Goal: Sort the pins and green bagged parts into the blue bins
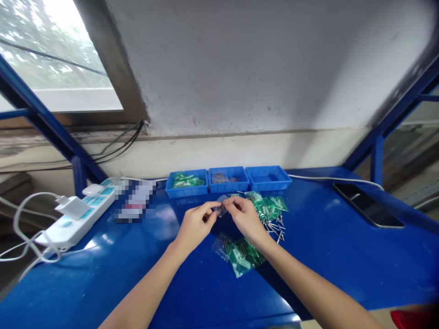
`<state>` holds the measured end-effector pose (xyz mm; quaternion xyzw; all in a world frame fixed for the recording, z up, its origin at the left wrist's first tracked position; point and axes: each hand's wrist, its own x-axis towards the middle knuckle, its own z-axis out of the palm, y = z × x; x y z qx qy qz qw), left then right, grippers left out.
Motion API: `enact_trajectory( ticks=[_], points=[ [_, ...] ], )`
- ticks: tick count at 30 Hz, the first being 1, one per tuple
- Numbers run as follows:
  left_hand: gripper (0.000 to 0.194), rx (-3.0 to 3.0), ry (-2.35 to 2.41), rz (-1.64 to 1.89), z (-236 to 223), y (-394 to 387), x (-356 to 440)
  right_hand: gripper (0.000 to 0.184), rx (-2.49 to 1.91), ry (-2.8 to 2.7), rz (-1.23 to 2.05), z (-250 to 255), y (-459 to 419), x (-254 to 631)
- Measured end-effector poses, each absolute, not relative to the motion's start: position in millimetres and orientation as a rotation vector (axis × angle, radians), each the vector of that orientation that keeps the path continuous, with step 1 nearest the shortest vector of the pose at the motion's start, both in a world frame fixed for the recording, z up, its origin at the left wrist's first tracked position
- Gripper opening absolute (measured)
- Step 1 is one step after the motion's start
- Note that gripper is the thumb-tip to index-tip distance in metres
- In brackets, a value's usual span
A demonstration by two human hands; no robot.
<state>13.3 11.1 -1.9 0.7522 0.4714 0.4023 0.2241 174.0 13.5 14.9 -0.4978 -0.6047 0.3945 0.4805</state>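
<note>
Between my two hands is a small clear plastic bag (221,210), with something dark inside that is too small to make out. My left hand (199,224) pinches its left side with thumb and forefinger. On the other side my right hand (244,217) has its fingers closed on the bag too. Below my hands lie green packets (242,258) and another clear bag (220,246) with small parts in it. More green packets (270,206) lie past my right hand, beside a loose pile of metal screws or pins (276,228).
Three blue bins stand along the wall: the left bin (187,194) holds green packets, the middle bin (228,186) brownish ones, the right bin (269,185) nothing visible. A white power strip (73,224) with cables lies left; a black phone (368,205) lies right on the blue table (329,265).
</note>
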Motion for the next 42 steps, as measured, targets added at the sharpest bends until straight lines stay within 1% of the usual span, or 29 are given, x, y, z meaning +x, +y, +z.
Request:
enact_trajectory(
  ticks=[2,5,7,8,9,11,13,14,17,18,20,21,23,26,28,31,33,35,37,38,40,42],
  points=[
    [0.025,1.962,1.194,1.017,-1.9,15.0,11.1,0.023,-1.213,-1.431,0.922,8.2,17.6,174.3],
    [0.035,1.67,1.06,0.924,-1.8,23.0,7.6,0.014,-1.168,-1.529,0.78,-1.6,22.9,176.3],
    [0.046,1.472,1.038,0.929,-1.9,27.5,6.1,0.012,-1.11,-1.657,0.689,-4.3,23.2,177.3],
    [0.048,1.397,1.053,0.95,-1.9,29.0,5.7,0.012,-1.07,-1.718,0.65,-4.4,22.3,177.5],
    [0.047,1.35,1.078,0.976,-1.8,29.9,5.4,0.015,-1.028,-1.773,0.619,-3.9,21.1,177.4],
    [0.039,1.335,1.137,1.014,-1.1,29.8,5.3,0.022,-0.962,-1.85,0.59,-2.0,18.2,176.9],
    [0.031,1.401,1.208,1.072,0.1,27.8,5.0,0.028,-0.953,-1.857,0.611,0.6,16.4,177.0],
    [0.028,1.459,1.25,1.109,0.8,26.4,4.7,0.028,-0.971,-1.835,0.64,2.0,16.1,177.3],
    [0.019,1.825,1.36,1.221,3.0,22.1,2.7,0.017,-1.048,-1.721,0.777,7.3,16.7,179.2],
    [0.016,1.999,1.362,1.231,3.4,20.9,2.1,0.018,-1.066,-1.678,0.823,9.3,17.1,179.7],
    [0.015,2.319,1.299,1.203,3.8,19.2,1.9,0.028,-1.091,-1.589,0.9,12.4,18.1,180.1],
    [0.016,2.432,1.25,1.175,3.8,18.4,2.6,0.032,-1.106,-1.545,0.94,13.2,18.8,180.0],
    [0.017,2.527,1.204,1.118,4.4,16.8,5.4,0.033,-1.147,-1.463,1.005,13.0,21.3,180.5],
    [0.02,2.455,1.264,0.926,10.2,12.1,10.0,0.026,-1.182,-1.327,0.976,11.6,28.6,186.4],
    [0.033,2.44,1.224,0.684,17.9,7.8,10.9,0.023,-1.182,-1.219,0.901,15.1,34.3,196.3],
    [0.05,2.499,1.069,0.373,29.5,2.0,8.5,0.025,-1.137,-1.036,0.724,30.6,38.4,217.9],
    [0.053,2.51,1.039,0.265,33.0,-0.2,5.8,0.021,-1.024,-0.905,0.37,43.3,37.7,231.6],
    [0.049,2.493,1.033,0.196,32.4,-0.7,3.6,0.019,-0.975,-0.835,0.076,52.4,37.1,240.3],
    [0.036,2.464,1.048,0.179,28.8,-0.1,3.0,0.019,-1.022,-0.939,-0.088,55.0,39.3,242.5],
    [0.027,2.448,1.067,0.189,26.3,0.4,3.4,0.02,-1.077,-1.063,-0.11,53.6,41.5,241.5],
    [0.011,2.417,1.123,0.224,20.6,1.7,4.2,0.024,-1.217,-1.354,0.003,46.4,46.4,237.3],
    [0.005,2.383,1.179,0.296,14.8,3.9,4.0,0.029,-1.314,-1.535,0.221,36.6,48.0,231.5]
  ],
)
